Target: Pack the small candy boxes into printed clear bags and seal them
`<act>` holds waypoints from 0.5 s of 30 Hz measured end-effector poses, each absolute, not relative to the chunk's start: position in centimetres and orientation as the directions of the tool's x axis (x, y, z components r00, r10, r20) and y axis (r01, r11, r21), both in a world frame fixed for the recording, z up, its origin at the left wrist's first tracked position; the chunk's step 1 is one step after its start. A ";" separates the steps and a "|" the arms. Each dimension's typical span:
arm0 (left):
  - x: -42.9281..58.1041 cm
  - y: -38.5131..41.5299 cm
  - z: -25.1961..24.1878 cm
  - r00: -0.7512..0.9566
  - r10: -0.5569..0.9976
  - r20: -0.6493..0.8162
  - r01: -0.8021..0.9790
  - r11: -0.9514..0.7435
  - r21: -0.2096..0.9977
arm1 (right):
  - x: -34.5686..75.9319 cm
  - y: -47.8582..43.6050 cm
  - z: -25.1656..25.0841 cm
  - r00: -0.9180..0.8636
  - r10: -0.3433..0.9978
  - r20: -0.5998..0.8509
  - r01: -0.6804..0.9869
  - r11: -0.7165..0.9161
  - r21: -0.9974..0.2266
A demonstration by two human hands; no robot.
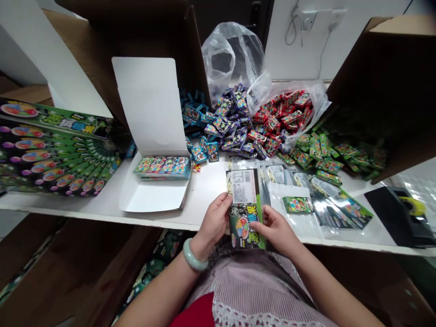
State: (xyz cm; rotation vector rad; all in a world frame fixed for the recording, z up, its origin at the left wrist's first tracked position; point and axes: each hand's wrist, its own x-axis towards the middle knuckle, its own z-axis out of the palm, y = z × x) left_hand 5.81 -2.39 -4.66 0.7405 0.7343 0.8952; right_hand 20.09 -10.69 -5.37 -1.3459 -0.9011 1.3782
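Between my two hands, over the table's front edge, is a flat printed candy bag (243, 222) with a white label at its top and colourful candy artwork below. My left hand (215, 218), with a pale green bangle at the wrist, pinches its left edge. On the other side my right hand (277, 229) grips the right edge, thumb across the front. Just right of it a small green candy box (297, 205) lies on clear plastic packets. More flat printed packets (340, 204) fan out farther right.
An open white carton (153, 200) holds rows of small candy boxes (163, 165). Behind lie piles of blue (199, 152), purple (235, 122), red (286, 111) and green boxes (316, 147). Large cardboard boxes (200, 59) flank them. A black tape dispenser (391, 218) stands at right; printed cartons (57, 150) at left.
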 end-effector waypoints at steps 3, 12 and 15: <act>5.8 -3.0 -5.3 0.380 0.900 -0.214 -0.362 0.358 0.861 | 20.0 -11.2 -5.7 0.066 0.960 -0.272 -0.215 -0.252 -0.943; 6.0 -2.3 -3.9 0.394 0.916 -0.071 -0.261 0.186 0.947 | 20.7 -13.1 -6.1 -0.058 0.958 -0.280 -0.162 -0.286 -0.945; 6.3 -2.2 -3.2 0.401 0.916 -0.018 -0.238 0.123 0.963 | 21.8 -13.3 -5.1 0.027 0.984 -0.178 -0.073 -0.175 -0.982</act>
